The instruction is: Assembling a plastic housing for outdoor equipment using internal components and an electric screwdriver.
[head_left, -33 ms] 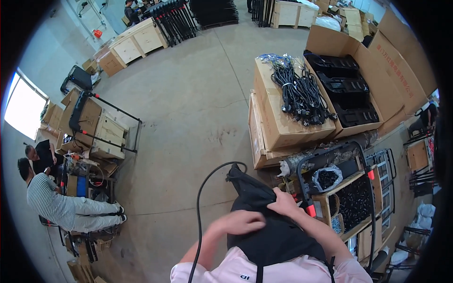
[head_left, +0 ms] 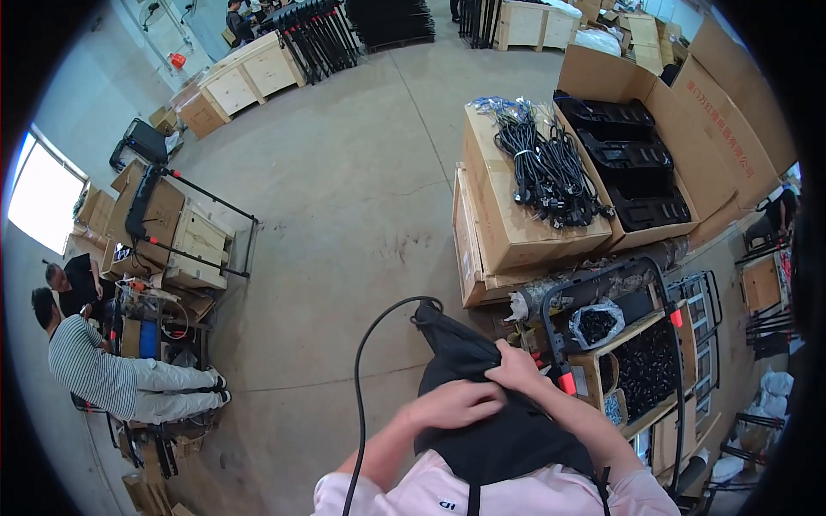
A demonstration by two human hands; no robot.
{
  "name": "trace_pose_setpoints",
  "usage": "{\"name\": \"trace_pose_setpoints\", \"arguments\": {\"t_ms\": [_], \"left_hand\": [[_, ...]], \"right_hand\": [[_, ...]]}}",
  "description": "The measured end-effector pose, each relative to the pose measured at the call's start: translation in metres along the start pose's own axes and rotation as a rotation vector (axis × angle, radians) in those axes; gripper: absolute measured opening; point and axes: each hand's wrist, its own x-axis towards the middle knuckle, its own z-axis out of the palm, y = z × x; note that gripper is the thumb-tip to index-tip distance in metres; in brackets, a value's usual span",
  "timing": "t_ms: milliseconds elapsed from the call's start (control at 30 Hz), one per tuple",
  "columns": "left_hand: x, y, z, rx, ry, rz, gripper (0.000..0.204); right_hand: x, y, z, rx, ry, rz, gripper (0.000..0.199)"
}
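Meanwhile both hands close on the black fabric bag (head_left: 482,404) held against the person's chest, the left hand (head_left: 454,402) now flatter across its front and the right hand (head_left: 516,368) pinching its upper edge, a black cable (head_left: 361,378) looping beside it.

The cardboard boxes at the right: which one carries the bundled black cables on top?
The closed cardboard box left of the open box; cables lie on its lid.
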Motion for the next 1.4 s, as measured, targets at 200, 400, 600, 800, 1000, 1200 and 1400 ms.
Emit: {"name": "trace_pose_setpoints", "arguments": {"t_ms": [200,400,600,800,1000,1200,1400], "left_hand": [[0.156,0.110,-0.028,0.061,0.521,0.561,0.018],[0.284,0.046,-0.203,0.451,0.656,-0.064,0.043],[0.087,-0.176,-0.260,0.763,-0.210,-0.882,0.083],[-0.038,-0.196,-0.100,-0.381,-0.048,-1.330,0.097],[-0.064,-0.190,-0.033,-0.589,0.534,-0.963,0.039],[-0.063,-0.138,-0.035,-0.701,1.210,-0.408,0.019],[-0.068,-0.050,-0.049,-0.996,1.175,0.001,0.017]], "right_hand": [[0.014,-0.018,0.011,-0.229,0.103,-0.413,0.036],[0.001,-0.073,0.035,-0.421,0.060,-0.313,0.050],[-0.032,-0.033,0.006,-0.356,0.092,-0.315,0.051],[-0.041,-0.009,0.006,-0.286,0.109,-0.314,0.053],[-0.039,-0.010,0.008,-0.252,0.046,-0.374,0.049],[-0.040,-0.006,0.022,-0.170,0.068,-0.358,0.051],[-0.040,-0.001,0.049,-0.013,0.036,-0.297,0.054]]}}
